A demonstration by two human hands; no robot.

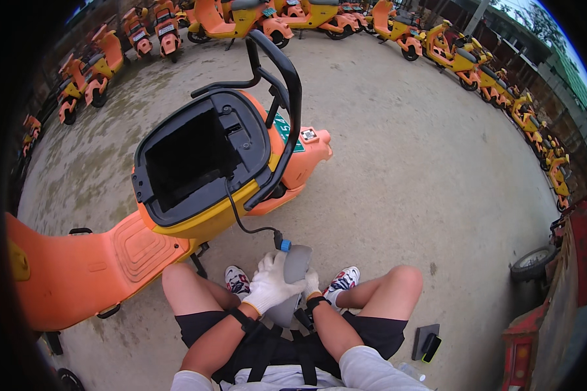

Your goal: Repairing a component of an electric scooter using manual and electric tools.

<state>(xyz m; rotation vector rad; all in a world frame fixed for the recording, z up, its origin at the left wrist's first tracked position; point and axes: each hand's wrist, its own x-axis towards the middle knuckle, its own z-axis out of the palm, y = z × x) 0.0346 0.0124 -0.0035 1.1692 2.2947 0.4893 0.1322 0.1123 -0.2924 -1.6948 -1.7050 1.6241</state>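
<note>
Between my knees is a grey curved object (296, 260), which looks like a padded seat. My gloved left hand (272, 281) lies across its left side, fingers curled against it. My gloved right hand (310, 282) grips its right side, partly hidden behind it. Just above my hands, a black cable (236, 219) hangs from the open black compartment rim (254, 151) of an orange and yellow scooter (72, 270), ending in a connector with a blue cap (284, 245) beside the grey object.
Rows of parked orange and yellow scooters (459, 62) ring the concrete yard (385, 163). At lower right are a wheel (531, 266) and a red, weathered vehicle body (567, 306). A small grey pad with a black device (430, 345) lies by my right leg, near a clear bottle (411, 373).
</note>
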